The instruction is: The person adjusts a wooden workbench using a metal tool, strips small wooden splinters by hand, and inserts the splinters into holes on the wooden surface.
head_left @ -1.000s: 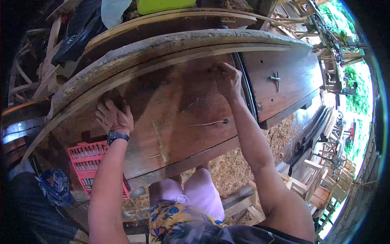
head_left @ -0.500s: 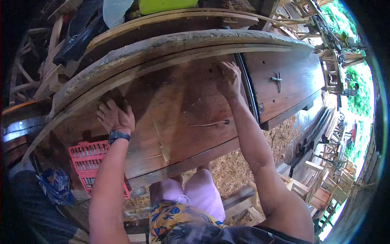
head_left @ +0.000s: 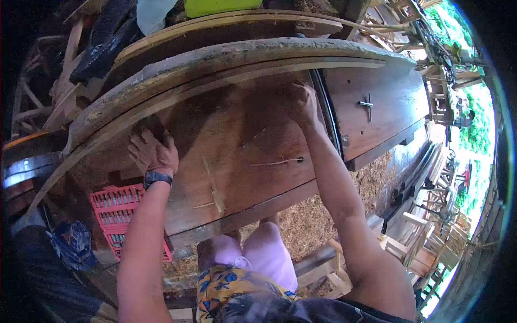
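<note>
My left hand, with a dark watch on the wrist, rests with fingers spread on the brown wooden bench top, near a curved wooden strip. Further right, my right hand is over the same bench top, beside a dark metal-edged gap. Its fingers curl inward in shadow, and whatever they may hold is hidden. A thin string-like piece runs to a small hole in the wood below this hand.
A red case of sockets lies by my left forearm. A T-handled metal tool lies on the right board. Behind the strip is a thick rough-edged plank. Wood shavings cover the floor; a blue crumpled packet is at left.
My right hand's fingers have curled in more, and the hand has shifted slightly. My left hand stays in place on the wood.
</note>
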Demonstrator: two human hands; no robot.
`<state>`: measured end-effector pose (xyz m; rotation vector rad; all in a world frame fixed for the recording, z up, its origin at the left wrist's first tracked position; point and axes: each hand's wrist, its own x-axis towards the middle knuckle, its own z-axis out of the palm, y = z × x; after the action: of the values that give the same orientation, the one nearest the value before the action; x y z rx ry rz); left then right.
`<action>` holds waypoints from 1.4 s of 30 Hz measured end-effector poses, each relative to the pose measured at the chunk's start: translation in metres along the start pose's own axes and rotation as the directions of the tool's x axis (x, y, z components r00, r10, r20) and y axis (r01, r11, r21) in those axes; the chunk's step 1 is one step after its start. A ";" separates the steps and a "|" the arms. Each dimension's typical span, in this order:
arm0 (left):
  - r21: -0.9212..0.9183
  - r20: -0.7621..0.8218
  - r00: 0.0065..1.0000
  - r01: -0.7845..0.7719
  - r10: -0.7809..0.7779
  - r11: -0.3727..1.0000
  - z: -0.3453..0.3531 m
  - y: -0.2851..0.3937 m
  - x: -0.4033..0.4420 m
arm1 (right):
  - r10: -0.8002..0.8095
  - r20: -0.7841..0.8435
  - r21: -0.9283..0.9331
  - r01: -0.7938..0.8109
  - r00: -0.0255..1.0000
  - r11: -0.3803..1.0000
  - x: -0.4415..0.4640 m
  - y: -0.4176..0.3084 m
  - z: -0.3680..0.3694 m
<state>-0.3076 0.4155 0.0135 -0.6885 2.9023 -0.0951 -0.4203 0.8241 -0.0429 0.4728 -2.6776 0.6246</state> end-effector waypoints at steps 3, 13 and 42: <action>-0.030 -0.097 0.995 -0.024 0.021 0.999 0.003 -0.001 -0.002 | 0.054 -0.013 -0.058 -0.055 0.998 0.997 0.020 -0.047 -0.029; -0.084 -0.119 0.993 -0.026 0.016 0.996 0.005 -0.003 -0.002 | 0.217 -0.082 0.112 -0.207 0.973 0.972 0.021 -0.065 -0.043; -0.063 -0.045 0.999 -0.010 0.007 0.998 -0.001 0.000 -0.001 | 0.143 -0.114 -0.042 -0.148 0.983 0.988 0.023 -0.070 -0.049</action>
<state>-0.3070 0.4155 0.0142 -0.6923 2.9623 -0.0172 -0.4008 0.7830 0.0331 0.2229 -2.6310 0.6043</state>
